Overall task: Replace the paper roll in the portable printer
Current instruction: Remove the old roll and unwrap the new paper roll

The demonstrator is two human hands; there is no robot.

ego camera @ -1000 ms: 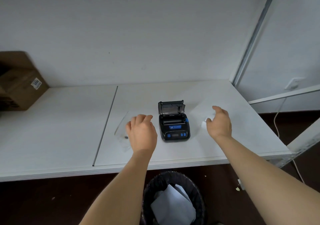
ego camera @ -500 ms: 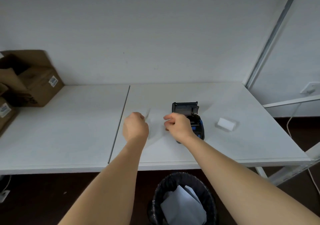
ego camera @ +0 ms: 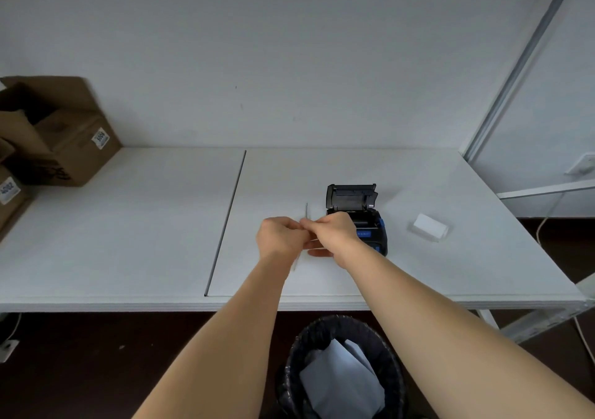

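Note:
The black portable printer (ego camera: pixel 370 225) with blue buttons sits on the white table (ego camera: pixel 145 225), its lid (ego camera: pixel 351 196) standing open. A white paper roll (ego camera: pixel 429 227) lies on the table to the right of the printer, apart from both hands. My left hand (ego camera: pixel 278 236) and my right hand (ego camera: pixel 335 230) meet just left of the printer. Both pinch a thin clear plastic wrapper (ego camera: pixel 306 209), which is held edge-on and hard to make out. My right hand hides the printer's front left corner.
Brown cardboard boxes (ego camera: pixel 64 148) are stacked at the table's far left. A black waste bin (ego camera: pixel 341 331) with white paper inside stands on the floor under the front edge. A metal frame post (ego camera: pixel 515 74) rises at the right, and a cable (ego camera: pixel 544 225) hangs beyond the table's right edge.
My right hand left the paper roll on the table and crossed to the left of the printer. My left hand lifted the clear wrapper, and both hands now pinch it together.

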